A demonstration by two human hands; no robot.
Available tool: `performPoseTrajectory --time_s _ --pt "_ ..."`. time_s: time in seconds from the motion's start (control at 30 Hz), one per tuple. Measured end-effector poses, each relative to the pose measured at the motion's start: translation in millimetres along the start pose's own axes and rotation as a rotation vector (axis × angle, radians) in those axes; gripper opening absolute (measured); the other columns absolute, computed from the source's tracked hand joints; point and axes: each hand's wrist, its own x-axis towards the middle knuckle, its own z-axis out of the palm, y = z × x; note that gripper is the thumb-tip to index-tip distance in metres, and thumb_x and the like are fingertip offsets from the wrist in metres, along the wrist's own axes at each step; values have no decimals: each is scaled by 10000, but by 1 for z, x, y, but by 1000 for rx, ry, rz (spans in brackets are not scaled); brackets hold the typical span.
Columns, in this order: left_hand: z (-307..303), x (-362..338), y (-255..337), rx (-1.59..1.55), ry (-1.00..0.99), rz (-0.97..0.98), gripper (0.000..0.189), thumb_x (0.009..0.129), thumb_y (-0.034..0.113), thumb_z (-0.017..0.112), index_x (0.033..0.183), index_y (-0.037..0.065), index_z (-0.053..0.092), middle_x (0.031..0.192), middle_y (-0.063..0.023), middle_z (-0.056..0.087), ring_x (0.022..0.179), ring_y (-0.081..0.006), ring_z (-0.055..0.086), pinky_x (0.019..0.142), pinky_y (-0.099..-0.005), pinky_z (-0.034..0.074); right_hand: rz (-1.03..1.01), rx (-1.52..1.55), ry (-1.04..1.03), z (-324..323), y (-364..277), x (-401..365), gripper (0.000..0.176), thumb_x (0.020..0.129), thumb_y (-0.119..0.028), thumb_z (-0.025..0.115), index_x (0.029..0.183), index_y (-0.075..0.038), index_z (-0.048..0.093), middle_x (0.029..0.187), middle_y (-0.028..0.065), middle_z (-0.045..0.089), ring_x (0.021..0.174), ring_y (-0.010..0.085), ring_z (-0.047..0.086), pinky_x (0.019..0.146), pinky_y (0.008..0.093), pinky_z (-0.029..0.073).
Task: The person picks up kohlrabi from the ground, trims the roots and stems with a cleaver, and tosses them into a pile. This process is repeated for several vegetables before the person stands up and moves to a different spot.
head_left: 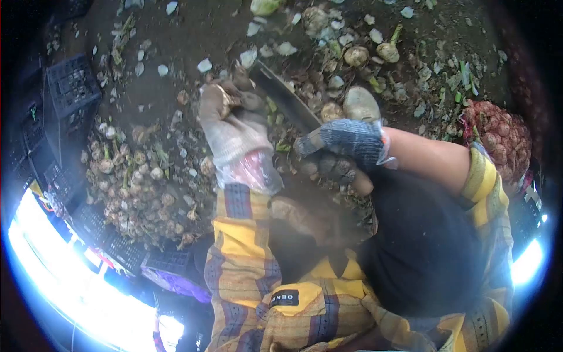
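My left hand [234,108], in a dirty pale knit glove with clear plastic at the wrist, is closed with its fingers curled. Whatever it may hold is hidden and blurred. My right hand [346,144], in a dark grey-blue knit glove, grips a knife [287,97]. The handle is hidden in the fist, and the long blade slants up and left to beside the left hand's fingers. Just above the right hand lie a garlic-like bulb [332,112] and a pale rounded thing [360,104] I cannot name.
A heap of garlic-like bulbs [138,182] lies on the left. Loose bulbs [356,56], peels and cut stems litter the dirt floor [223,29]. A red mesh bag of bulbs [498,138] stands at right. Black plastic crates [73,85] line the left side.
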Motion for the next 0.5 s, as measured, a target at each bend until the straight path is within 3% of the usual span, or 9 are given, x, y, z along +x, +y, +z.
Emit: performPoseTrajectory --time_s 0.07,0.1,0.13,0.23,0.27,0.33,0.4,0.43,0.5 --pt "4 -7 -9 108 -9 26 207 838 175 610 916 0 531 849 -88 583 807 -176 574 536 -235 470 10 115 -119 -17 4 11 233 865 -295 551 843 -67 600 720 5 604 488 70 521 423 205 407" --pt "4 -11 -8 -77 -62 -142 236 829 185 621 937 -4 532 867 -86 584 823 -174 574 533 -228 462 23 216 -199 -30 10 26 224 865 -282 550 863 -64 604 729 11 610 499 90 541 430 218 420" --pt "5 -15 -7 -261 -115 -311 266 820 196 633 958 -8 534 885 -85 584 839 -172 573 531 -221 453 -112 38 -145 -31 11 27 226 856 -277 560 888 -59 606 742 29 618 516 121 560 451 245 440" --pt "10 -31 -7 -110 -212 -321 350 728 185 726 968 6 545 816 -73 625 859 -193 594 518 -226 491 -490 -704 87 -35 5 34 267 833 -281 586 943 -39 612 785 77 636 564 192 602 509 314 487" --pt "10 -28 -2 -95 -237 -332 356 709 174 742 961 13 549 800 -73 631 839 -199 604 516 -230 511 -410 -799 238 -39 -4 37 305 825 -301 595 957 -26 609 800 94 637 584 192 604 524 317 492" --pt "-4 -20 24 -13 -120 -226 355 661 138 764 927 33 554 801 -92 632 771 -210 629 533 -232 546 0 -678 604 -32 -37 38 397 808 -347 615 993 4 598 830 129 637 628 185 605 553 314 500" --pt "-23 -8 64 55 191 32 304 680 130 750 900 35 564 838 -101 631 743 -182 631 528 -217 543 -193 -934 795 -52 -59 39 437 814 -359 607 1002 36 595 807 139 639 660 183 607 557 305 505" --pt "-44 -3 102 94 57 58 256 718 126 718 893 22 563 857 -114 630 731 -171 632 536 -232 554 -279 -1023 924 -56 -71 37 449 818 -361 603 1006 47 595 793 144 641 671 185 608 560 303 508" --pt "-69 1 163 188 250 289 305 761 160 695 988 8 557 897 -135 629 704 -172 631 553 -218 554 -407 -1004 1138 -50 -98 28 441 827 -354 594 1017 44 599 790 154 648 678 200 614 598 318 521"
